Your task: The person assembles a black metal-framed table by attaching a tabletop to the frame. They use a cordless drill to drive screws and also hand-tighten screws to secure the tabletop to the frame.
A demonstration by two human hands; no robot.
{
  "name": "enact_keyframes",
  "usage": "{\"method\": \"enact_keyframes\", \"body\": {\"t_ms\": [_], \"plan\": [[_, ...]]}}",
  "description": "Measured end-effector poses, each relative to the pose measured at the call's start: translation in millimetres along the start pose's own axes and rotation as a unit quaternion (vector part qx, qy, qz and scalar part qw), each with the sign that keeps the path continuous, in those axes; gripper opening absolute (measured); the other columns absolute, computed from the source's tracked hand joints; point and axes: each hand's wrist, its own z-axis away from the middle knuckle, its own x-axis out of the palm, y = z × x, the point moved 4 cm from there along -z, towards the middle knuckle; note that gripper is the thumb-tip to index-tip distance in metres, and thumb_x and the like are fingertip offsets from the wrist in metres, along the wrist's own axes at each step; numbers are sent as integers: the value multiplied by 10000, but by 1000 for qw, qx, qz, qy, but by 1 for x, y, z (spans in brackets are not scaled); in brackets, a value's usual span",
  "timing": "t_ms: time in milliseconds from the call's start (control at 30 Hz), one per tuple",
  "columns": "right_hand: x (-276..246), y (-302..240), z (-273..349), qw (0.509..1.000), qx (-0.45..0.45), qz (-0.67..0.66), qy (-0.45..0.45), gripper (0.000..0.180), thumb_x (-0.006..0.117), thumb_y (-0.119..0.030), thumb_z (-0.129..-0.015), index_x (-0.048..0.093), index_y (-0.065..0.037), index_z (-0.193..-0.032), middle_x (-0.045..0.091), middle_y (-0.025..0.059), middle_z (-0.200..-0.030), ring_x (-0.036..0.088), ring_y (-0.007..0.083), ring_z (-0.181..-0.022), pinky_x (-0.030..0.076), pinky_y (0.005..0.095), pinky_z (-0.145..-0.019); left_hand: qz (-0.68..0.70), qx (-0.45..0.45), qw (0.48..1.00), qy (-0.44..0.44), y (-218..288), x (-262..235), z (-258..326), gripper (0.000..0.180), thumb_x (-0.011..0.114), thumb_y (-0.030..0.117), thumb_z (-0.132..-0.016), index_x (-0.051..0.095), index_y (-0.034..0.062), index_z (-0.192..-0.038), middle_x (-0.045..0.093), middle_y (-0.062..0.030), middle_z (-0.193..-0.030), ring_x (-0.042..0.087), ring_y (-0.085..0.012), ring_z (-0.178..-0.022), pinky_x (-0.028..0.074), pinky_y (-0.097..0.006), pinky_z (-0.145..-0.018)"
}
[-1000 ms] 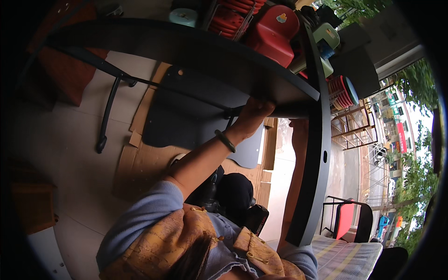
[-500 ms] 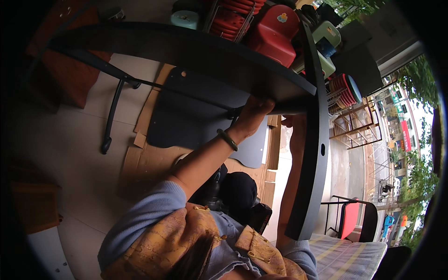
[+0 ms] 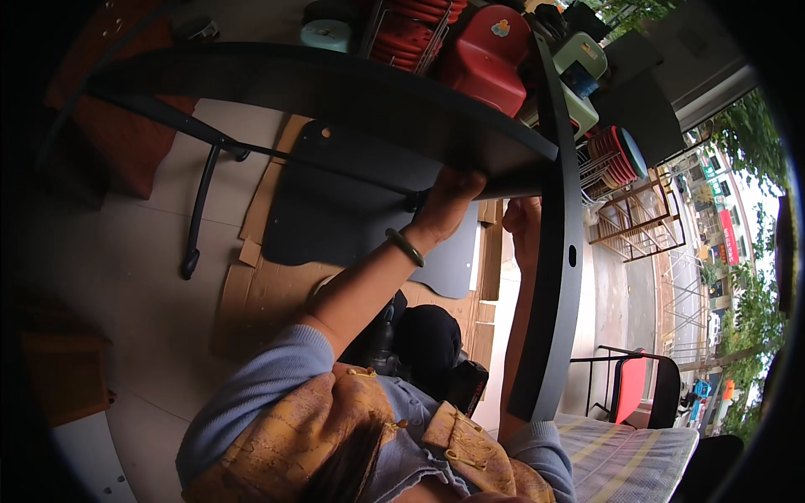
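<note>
A large black furniture frame stands before me, its curved top board (image 3: 319, 92) meeting an upright black panel (image 3: 560, 318) with an oval slot. My left hand (image 3: 444, 205), a dark bangle on its wrist, is closed around a black bar under the board near that corner; most of its fingers are hidden. My right hand (image 3: 523, 225) is close by, next to the panel's inner side, its fingers curled. Whatever it holds, if anything, is hidden. My right forearm runs partly behind the panel. At my lap is a black tool (image 3: 383, 342) that looks like a power drill.
A dark flat board (image 3: 360, 222) lies on cardboard (image 3: 251, 293) on the floor. The frame's black leg (image 3: 201, 210) spreads at left. Red child-size chairs (image 3: 486, 63) and stacked stools (image 3: 616, 155) stand beyond. A red-and-black chair (image 3: 633, 390) and plaid-covered surface (image 3: 625, 457) are at right.
The frame's corner and upright panel have shifted slightly left in view. My left hand has moved a little left with them. More of my right hand's curled fingers now shows beside the panel.
</note>
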Motion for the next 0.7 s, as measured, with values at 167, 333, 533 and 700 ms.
{"method": "enact_keyframes", "body": {"t_ms": [167,333,533,700], "plan": [[-4,15,-3,994,-5,-106,30,216,560,-244,-940,546,-119,-764,478,-28,-605,337,44,-431,238,200,-399,-11,-58,998,20,-3,-6,3,387,711,178,-832,502,176,-1157,479,111,-956,434,34,-761,342,-101,-567],[-3,11,-3,992,-70,88,53,255,572,-288,-929,505,-145,-730,458,-41,-611,296,43,-430,195,197,-388,13,-47,999,8,1,-1,2,464,718,168,-824,477,162,-1220,488,83,-1045,458,-5,-896,386,-141,-729],[-26,39,-17,996,-73,17,55,237,558,-303,-936,530,-138,-768,474,-47,-656,348,40,-492,258,192,-440,29,-56,998,-5,-2,-2,2,569,719,126,-811,431,135,-1303,472,48,-1187,420,-75,-1115,313,-231,-992],[-24,35,-12,994,-59,-75,44,201,554,-296,-937,572,-122,-838,536,-39,-728,450,48,-583,374,194,-546,36,-47,998,-9,-5,-5,0,557,701,85,-815,435,134,-1302,485,47,-1174,439,-77,-1104,326,-240,-1000]]}}
